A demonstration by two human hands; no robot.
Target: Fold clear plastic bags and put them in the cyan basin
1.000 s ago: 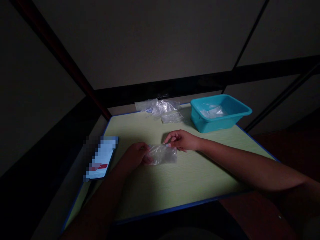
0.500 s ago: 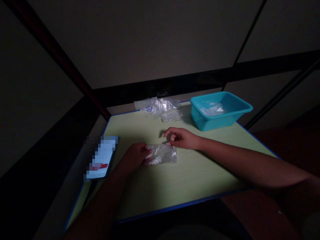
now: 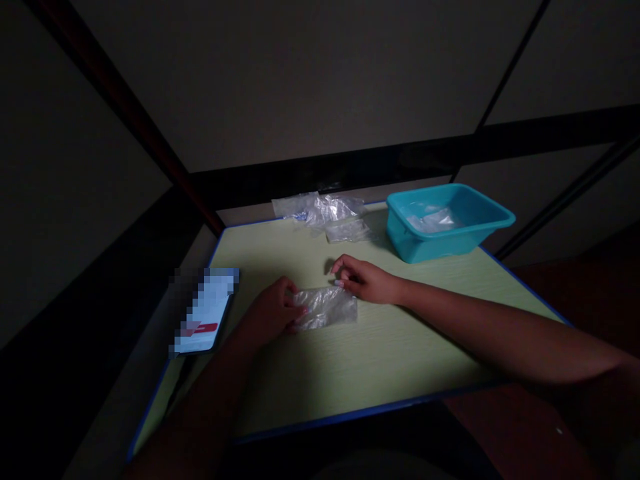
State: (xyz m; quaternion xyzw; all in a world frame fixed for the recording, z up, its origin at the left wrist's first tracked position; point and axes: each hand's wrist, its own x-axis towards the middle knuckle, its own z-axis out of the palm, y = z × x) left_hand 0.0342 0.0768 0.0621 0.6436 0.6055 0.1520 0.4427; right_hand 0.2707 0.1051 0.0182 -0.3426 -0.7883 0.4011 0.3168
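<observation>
A small clear plastic bag (image 3: 327,308) lies nearly flat on the table in front of me. My left hand (image 3: 277,308) grips its left end, with the thumb on top and the fingers partly hidden behind and under it. At the bag's upper right edge is my right hand (image 3: 364,279), its thumb close to or touching the plastic. The index finger is bent and apart from the thumb, and I see nothing held between them.
The pale table (image 3: 300,380) has a blue edge. Crumpled clear plastic bags (image 3: 325,212) lie at its back. A turquoise basin (image 3: 425,247) with clear plastic inside stands at the back right. A lit phone (image 3: 207,317) rests at the left edge. Dark panels rise behind.
The view has shifted slightly. My right thumb has moved a little at the bag's upper edge, and my left fingers have shifted slightly on its left end. The bag stays nearly in place.
</observation>
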